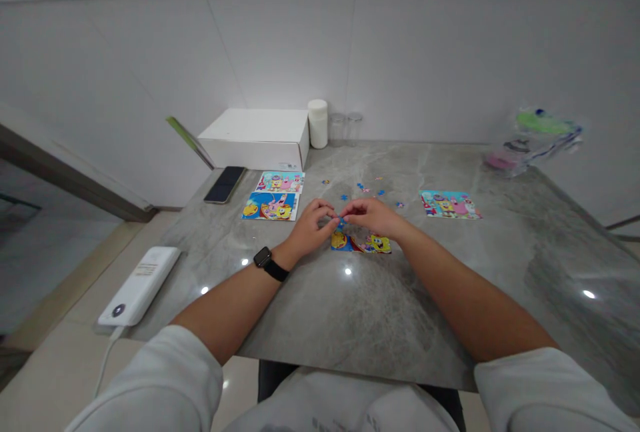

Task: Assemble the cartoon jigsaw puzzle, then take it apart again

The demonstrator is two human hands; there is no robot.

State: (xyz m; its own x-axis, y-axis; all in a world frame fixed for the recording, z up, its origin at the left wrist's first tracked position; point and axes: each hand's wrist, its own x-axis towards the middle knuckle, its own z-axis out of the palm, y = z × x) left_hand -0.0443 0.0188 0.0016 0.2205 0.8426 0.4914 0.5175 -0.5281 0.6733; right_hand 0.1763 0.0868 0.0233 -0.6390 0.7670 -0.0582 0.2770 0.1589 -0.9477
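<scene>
Partly assembled jigsaw [356, 246] lies flat on the table [370, 312], just on the wearer's side of the fingertips, long axis running left to right; its printed figure appears upright to the wearer. Left hand [316, 225] and right hand [373, 216] meet over its left end, equally near, at a blue piece [341, 225]; whether either grip is clenched on it cannot be told.

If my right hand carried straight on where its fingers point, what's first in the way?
Probably the left hand: its fingertips lie just ahead of the right hand, with a blue puzzle piece at their meeting point. Exact depth and contact are unclear.
</scene>
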